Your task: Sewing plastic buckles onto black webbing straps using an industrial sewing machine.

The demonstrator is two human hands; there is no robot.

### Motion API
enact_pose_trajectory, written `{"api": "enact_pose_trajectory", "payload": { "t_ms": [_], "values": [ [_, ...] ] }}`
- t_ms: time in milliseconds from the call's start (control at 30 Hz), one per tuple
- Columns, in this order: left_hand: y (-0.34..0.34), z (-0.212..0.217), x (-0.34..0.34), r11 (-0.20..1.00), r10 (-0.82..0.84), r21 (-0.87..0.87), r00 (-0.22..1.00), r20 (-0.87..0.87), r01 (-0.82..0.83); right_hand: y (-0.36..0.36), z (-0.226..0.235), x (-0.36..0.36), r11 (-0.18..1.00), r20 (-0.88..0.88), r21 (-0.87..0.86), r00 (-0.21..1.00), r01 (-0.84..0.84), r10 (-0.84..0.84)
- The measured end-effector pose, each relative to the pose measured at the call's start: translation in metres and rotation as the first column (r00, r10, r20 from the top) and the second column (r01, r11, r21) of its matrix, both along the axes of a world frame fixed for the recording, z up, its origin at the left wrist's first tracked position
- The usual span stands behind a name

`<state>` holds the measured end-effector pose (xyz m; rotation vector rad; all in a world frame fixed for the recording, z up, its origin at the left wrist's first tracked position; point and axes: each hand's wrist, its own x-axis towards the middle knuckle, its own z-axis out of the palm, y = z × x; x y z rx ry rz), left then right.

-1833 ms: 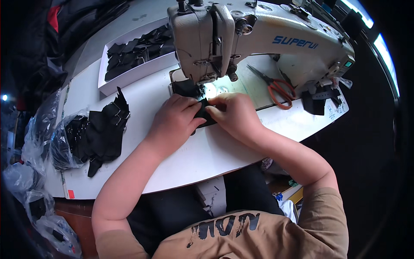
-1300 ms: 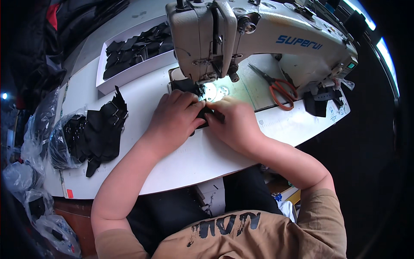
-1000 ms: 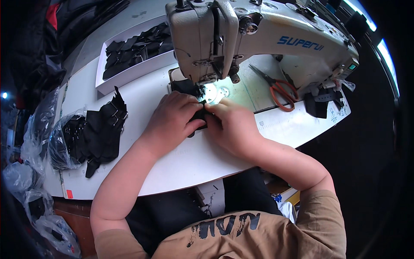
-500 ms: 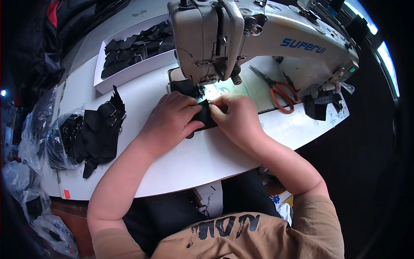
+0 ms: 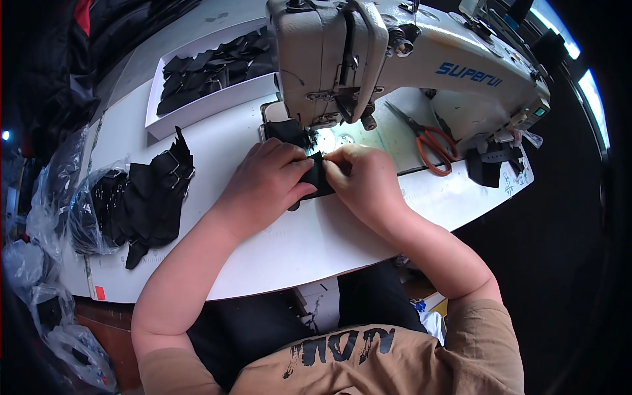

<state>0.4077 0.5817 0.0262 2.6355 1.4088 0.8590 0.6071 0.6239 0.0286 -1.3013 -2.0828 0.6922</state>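
Note:
Under the lit needle area of a white sewing machine [image 5: 326, 59] lies a black fabric strap piece [image 5: 318, 176]. My left hand [image 5: 270, 174] presses on it with thumb and fingers, partly covering it. Its edge is pinched between the thumb and forefinger of my right hand [image 5: 355, 171], close in front of the presser foot. More black fabric [image 5: 284, 131] shows beyond my left fingers, left of the needle. My hands hide part of the strap, and the needle tip is too small to make out.
A white box [image 5: 191, 118] of black strap pieces stands behind on the left. Black straps with metal buckles [image 5: 158, 191] lie by a clear plastic bag [image 5: 85, 217]. Orange-handled scissors [image 5: 436, 150] rest under the machine arm, with black scraps [image 5: 484, 168] to their right.
The whole view has shifted slightly, so the machine and box appear a little further right. Both hands keep their hold on the strap with hardly any movement.

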Motion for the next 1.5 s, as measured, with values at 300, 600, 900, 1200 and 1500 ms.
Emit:
{"api": "enact_pose_trajectory", "payload": {
  "t_ms": [300,600,900,1200,1500],
  "values": [
    [-0.002,0.003,0.001,1.0,0.008,-0.01,0.998,-0.062,-0.009,-0.006,-0.002,-0.001,1.0,0.007,0.013,1.0,-0.017,0.017],
    [-0.002,0.004,0.003,0.999,0.042,0.023,0.993,-0.109,-0.039,-0.011,-0.012,0.0,0.937,0.109,0.32,0.988,-0.143,0.114],
    [0.0,0.001,0.0,0.997,0.055,0.068,0.985,-0.161,-0.044,-0.017,-0.002,0.007,0.961,0.047,0.229,0.988,-0.154,0.147],
    [0.005,0.004,-0.003,0.995,0.061,0.089,0.975,-0.216,-0.043,-0.022,-0.007,0.021,0.913,0.167,0.332,0.967,-0.237,0.191],
    [0.004,0.005,-0.003,0.997,0.067,0.049,0.972,-0.225,-0.057,-0.024,-0.005,0.021,0.847,0.462,0.371,0.867,-0.38,0.187]
  ]
}}
